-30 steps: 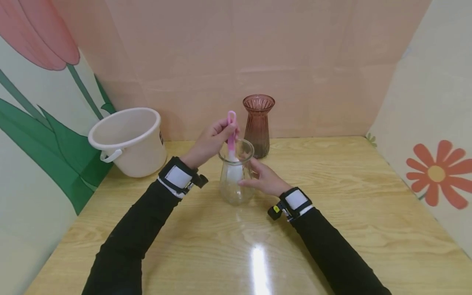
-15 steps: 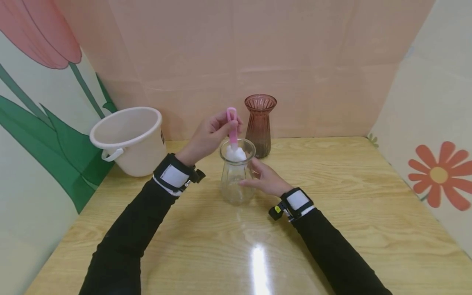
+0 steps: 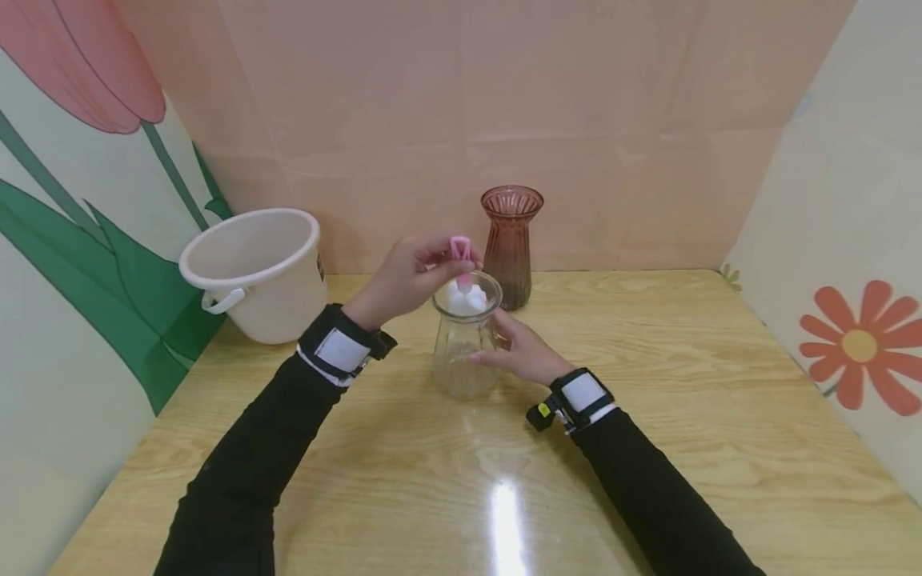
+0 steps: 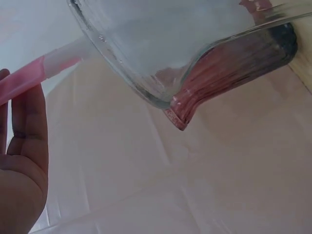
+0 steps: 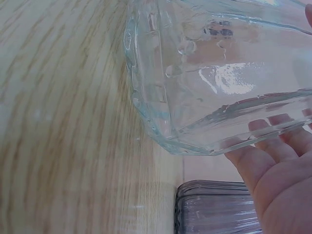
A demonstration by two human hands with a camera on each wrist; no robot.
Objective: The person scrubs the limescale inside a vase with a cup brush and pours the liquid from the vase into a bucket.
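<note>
Pinching the pink handle of a brush [image 3: 460, 254], the left hand [image 3: 403, 276] keeps its white sponge head at the mouth of the clear glass vase [image 3: 464, 340], which stands on the table [image 3: 691, 416] below that grip. The right hand [image 3: 520, 350] wraps the vase's side (fingers show through the glass); a sideways tug on the wedged sponge could tip it toward the red vase [image 3: 511, 244] just behind.
</note>
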